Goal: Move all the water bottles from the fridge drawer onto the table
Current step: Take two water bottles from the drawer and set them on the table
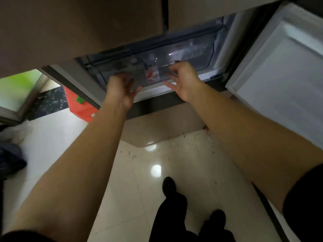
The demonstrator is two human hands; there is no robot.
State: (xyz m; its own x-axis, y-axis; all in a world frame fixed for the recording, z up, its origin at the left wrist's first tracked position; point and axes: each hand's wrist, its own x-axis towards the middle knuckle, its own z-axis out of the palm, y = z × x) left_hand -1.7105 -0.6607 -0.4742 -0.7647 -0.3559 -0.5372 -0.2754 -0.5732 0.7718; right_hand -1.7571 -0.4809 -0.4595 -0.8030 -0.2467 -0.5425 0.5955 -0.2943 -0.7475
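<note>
At the fridge's foot, left hand [122, 89] curls on the fridge drawer [192, 53] lip, right hand [183, 79] spread against it; water bottles [151, 75] lie inside; likely the opening step; next, a level outward pull.

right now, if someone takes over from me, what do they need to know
Left hand: at the front of the clear fridge drawer; fingers blurred, grip unclear.
Right hand: open, fingers at the drawer front.
Neither hand holds a bottle.
A red-and-white label shows through the drawer, likely a bottle; how many there are is hidden.
Fridge door is open. No table in view.
Done: nothing that shows.
Left: pull the drawer out and carry every bottle to the table.
</note>
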